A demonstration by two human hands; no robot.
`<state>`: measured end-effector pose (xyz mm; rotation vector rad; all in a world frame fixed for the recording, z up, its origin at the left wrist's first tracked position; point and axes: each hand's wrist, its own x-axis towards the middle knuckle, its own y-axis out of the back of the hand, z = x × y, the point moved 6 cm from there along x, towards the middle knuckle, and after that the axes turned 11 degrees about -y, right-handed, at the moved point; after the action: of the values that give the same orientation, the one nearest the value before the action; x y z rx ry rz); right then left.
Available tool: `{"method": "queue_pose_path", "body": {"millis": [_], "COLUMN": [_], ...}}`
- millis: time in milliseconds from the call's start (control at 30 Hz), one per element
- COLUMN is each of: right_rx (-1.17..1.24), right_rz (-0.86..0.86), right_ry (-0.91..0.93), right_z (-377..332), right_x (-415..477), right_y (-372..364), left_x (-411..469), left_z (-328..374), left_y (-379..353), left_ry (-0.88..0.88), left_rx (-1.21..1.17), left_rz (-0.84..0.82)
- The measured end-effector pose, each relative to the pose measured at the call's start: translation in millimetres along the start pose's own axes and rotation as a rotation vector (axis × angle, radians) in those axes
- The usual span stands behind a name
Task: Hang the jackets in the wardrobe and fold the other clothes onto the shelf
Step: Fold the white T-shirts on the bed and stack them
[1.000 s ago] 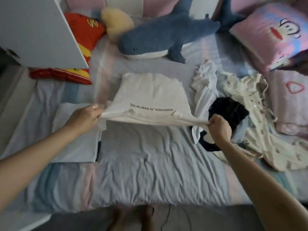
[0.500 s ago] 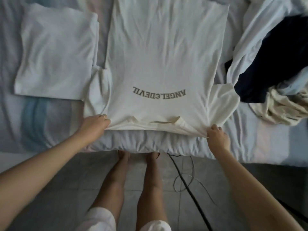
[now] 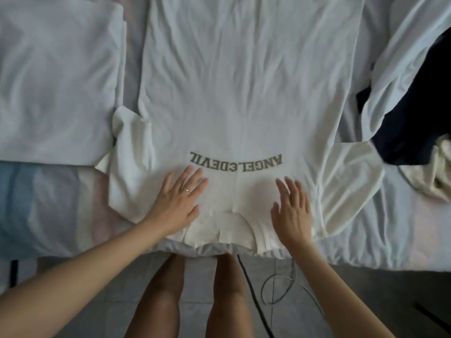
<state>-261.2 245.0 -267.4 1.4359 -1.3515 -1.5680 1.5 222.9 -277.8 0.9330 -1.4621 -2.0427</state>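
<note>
The bed [image 3: 48,203] is carrying everything: the T-shirt [image 3: 244,93] is lying flat in the middle, collar toward you (so its lettering reads upside down). A folded shirt [image 3: 56,81] is sitting just left of it, and a dark garment [image 3: 410,118] is lying heaped among pale ones on the right. Half a second ago you were pinching the T-shirt's shoulders at the near edge; now you are no longer gripping them. Your left hand [image 3: 178,203] is pressing flat below the lettering, fingers straight, grasping nothing. Your right hand [image 3: 291,211] is spreading open right of the collar, slightly blurred, likewise released.
</note>
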Motion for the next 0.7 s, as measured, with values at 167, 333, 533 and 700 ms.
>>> {"method": "queue_pose_path", "body": {"millis": [167, 333, 533, 700], "right_rx": [0.019, -0.019, -0.073, -0.097], "right_rz": [0.053, 0.072, 0.039, 0.009], "right_ry": [0.271, 0.203, 0.025, -0.040], "right_z": [-68.2, -99.4, -99.6, -101.2], "right_x": [92.2, 232.9, 385.9, 478.6], "right_y": [-10.5, 10.8, 54.7, 81.2], "left_x": [109.4, 230.6, 337.2, 400.9], "left_z": [-39.7, -123.9, -218.9, -267.3], "left_y": [1.8, 40.5, 84.0, 107.7], "left_ry": [-0.020, 0.204, 0.344, 0.370], "left_rx": [0.020, 0.040, 0.090, 0.118], "left_rz": [0.080, 0.148, 0.178, 0.232]}}
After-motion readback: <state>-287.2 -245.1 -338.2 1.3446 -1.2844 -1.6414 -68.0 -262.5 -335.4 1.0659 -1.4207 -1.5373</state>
